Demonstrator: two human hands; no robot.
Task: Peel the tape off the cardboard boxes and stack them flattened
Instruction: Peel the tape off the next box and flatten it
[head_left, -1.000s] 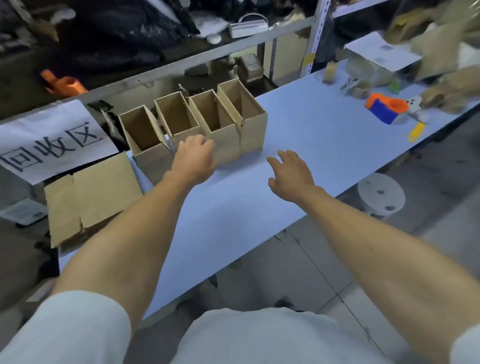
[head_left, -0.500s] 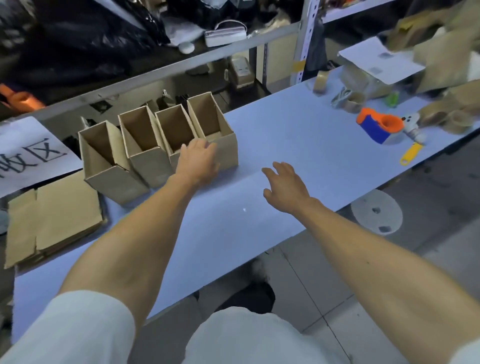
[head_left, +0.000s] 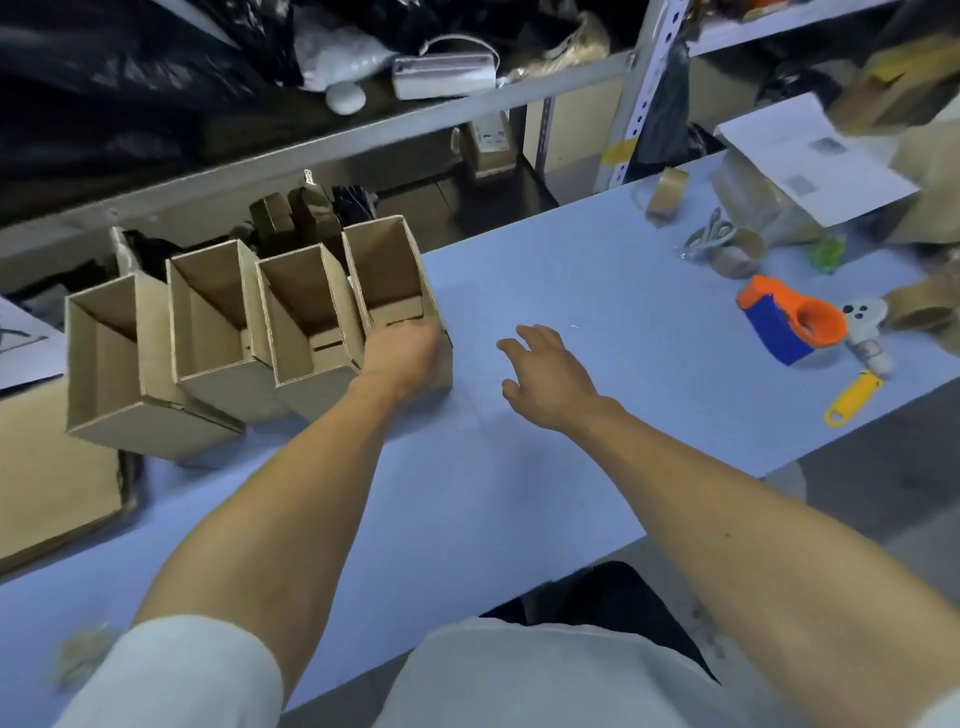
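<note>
Cardboard is being handled at the far side of a pale blue table (head_left: 519, 493), where four open boxes are standing in a touching row. The near rim of the rightmost box (head_left: 387, 270) is being gripped by the left hand (head_left: 402, 353); its fingertips are hidden inside the opening, and the box's front wall is largely covered by the hand and wrist. No tape can be made out on any box. The right hand (head_left: 545, 374) is being held just above the table beside that box, fingers spread and holding nothing. Flattened cardboard (head_left: 57, 493) is lying at the left, cut off by the frame edge. An orange and blue tape dispenser (head_left: 784, 322), a yellow cutter (head_left: 852, 397) and tape rolls are lying well apart at the right, partly blurred. Compared with half a second ago, the left hand's fingers are being hooked further over the rim.
</note>
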